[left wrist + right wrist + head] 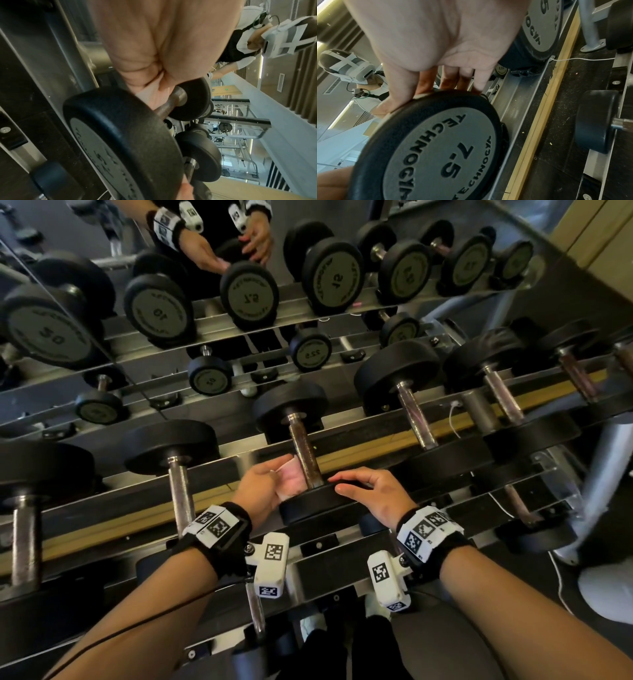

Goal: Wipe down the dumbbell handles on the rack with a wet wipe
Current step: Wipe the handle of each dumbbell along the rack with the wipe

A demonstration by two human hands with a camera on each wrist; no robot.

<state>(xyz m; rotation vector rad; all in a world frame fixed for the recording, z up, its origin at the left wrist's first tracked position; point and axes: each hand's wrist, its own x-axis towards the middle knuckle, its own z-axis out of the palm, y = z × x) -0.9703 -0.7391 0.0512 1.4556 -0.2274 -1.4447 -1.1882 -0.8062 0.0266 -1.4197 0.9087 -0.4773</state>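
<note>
Rusty steel, the handle (306,455) of the 7.5 dumbbell (318,501) on the rack (359,446) was mid-wipe: the left hand (265,491) seemingly pinched the wet wipe (291,479) against it, while the right hand (373,494), fingers loosely spread, steadied the near head. Next, rubbing along the bar.

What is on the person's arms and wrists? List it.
Bare forearms, no sleeves. The left hand and right hand are bare. Each wrist wears a black fabric band with white square-coded marker tiles and a white boxy camera module. A thin black cable crosses the left forearm.
</note>
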